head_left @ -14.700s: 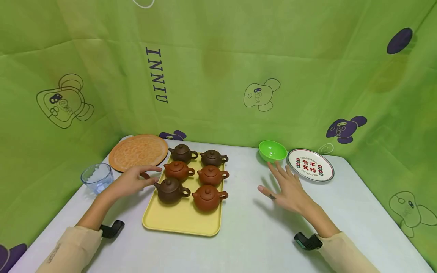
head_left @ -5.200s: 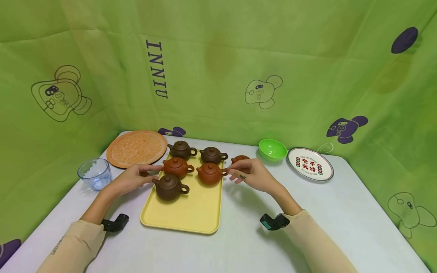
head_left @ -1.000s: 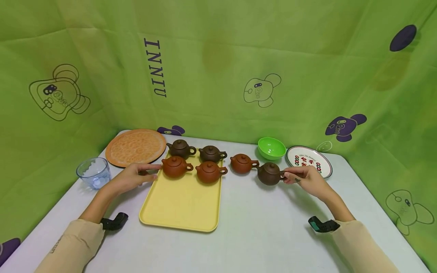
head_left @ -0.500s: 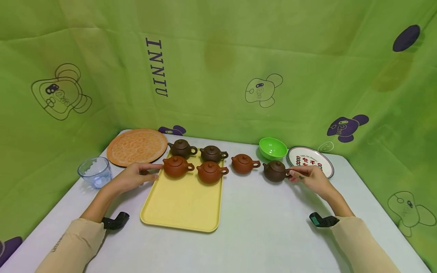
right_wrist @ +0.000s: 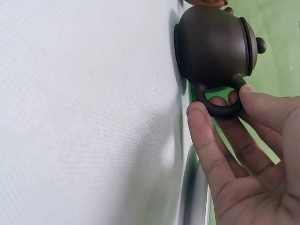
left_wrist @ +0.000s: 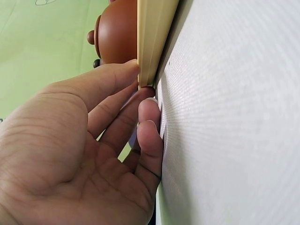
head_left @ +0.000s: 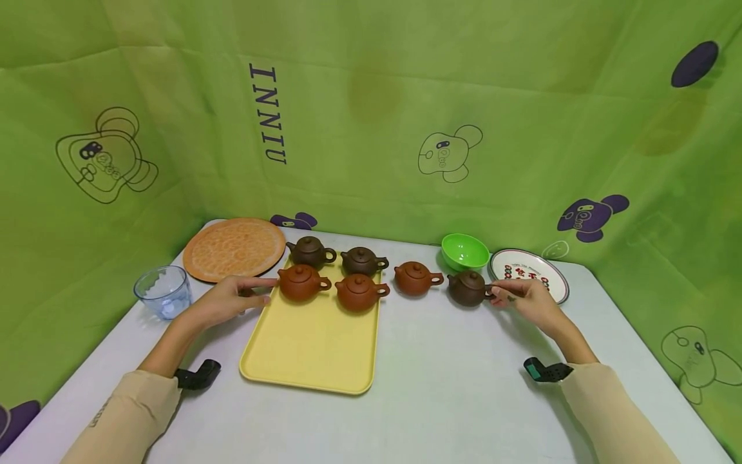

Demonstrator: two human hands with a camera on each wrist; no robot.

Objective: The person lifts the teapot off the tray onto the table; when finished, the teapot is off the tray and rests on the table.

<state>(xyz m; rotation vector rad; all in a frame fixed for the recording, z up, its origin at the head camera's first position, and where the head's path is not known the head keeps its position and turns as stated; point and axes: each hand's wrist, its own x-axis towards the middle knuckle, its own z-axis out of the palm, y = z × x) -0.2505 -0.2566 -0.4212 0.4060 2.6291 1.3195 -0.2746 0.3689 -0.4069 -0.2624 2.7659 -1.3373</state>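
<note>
With thumb and fingertips my right hand (head_left: 530, 306) pinches the loop handle of a dark brown teapot (head_left: 466, 289). In the right wrist view the teapot (right_wrist: 213, 44) is upright, its base at or very near the white cloth. My left hand (head_left: 223, 303) has its thumb and fingertips at the left rim of the yellow tray (head_left: 313, 348); in the left wrist view they hold the tray edge (left_wrist: 152, 37). Two dark teapots (head_left: 311, 251) stand at the tray's far end, with two reddish-brown teapots (head_left: 357, 293) in front of them. Another reddish-brown teapot (head_left: 414, 278) stands right of the tray.
A green bowl (head_left: 465, 252) is behind the held teapot. The white printed plate (head_left: 559, 287) lies behind my right hand, partly covered by it. On the left are a blue glass bowl (head_left: 164, 293) and a round orange mat (head_left: 234, 248). Green cloth (head_left: 348, 129) hangs around the table.
Two teapots have left the tray: a reddish-brown one, then a dark one, now beside it on the right. In the last second the dark teapot moved slightly right and back. My left hand stayed.
</note>
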